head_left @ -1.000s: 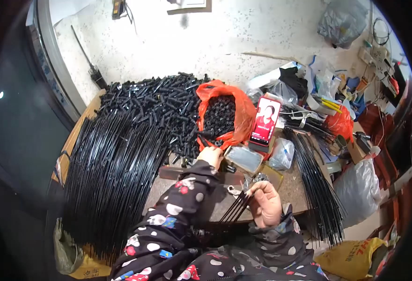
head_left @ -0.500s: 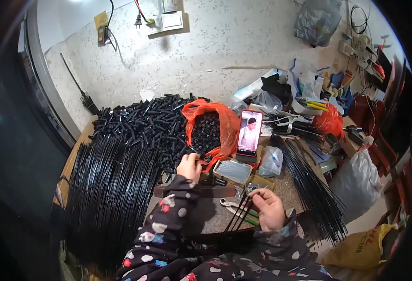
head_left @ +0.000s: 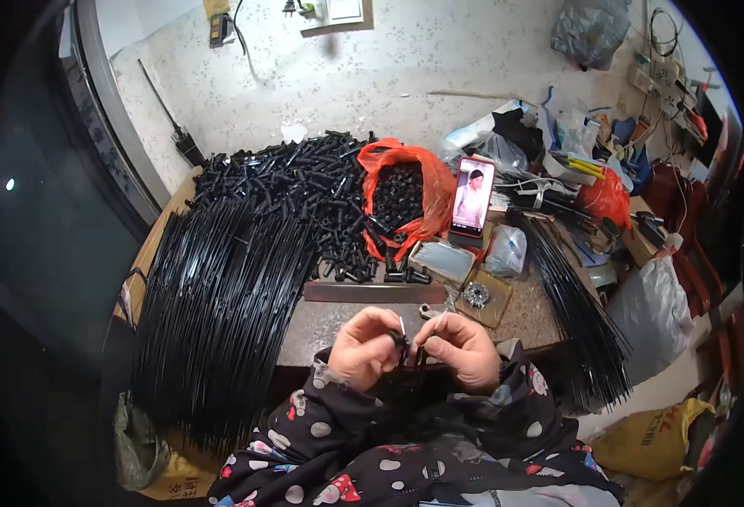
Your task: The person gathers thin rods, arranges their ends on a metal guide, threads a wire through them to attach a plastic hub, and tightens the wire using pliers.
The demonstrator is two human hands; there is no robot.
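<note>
My left hand (head_left: 365,348) is closed in a pinch on a small dark piece (head_left: 399,338), with a short pale tip sticking up beside the fingers. Close by on its right, my right hand (head_left: 465,353) is closed on thin black rods (head_left: 421,355). A slim pale end rises above its fingertips. Both hands are held together over the front edge of the table, near my body. How the pieces meet between the fingers is too small to make out. Just behind the hands lie pliers (head_left: 428,312), partly hidden.
A sheaf of long black rods (head_left: 220,313) lies at left, below heaped black tubular parts (head_left: 279,182). A red bag (head_left: 440,190) holds small black pieces. Beside it stand a phone (head_left: 472,198), a box of pale pins (head_left: 441,260) and a yellowish tray (head_left: 497,296). More rods (head_left: 571,313) lie right.
My left hand has come back from the black parts by the red bag to meet my right hand, now with a small dark piece. The camera view has tilted down.
</note>
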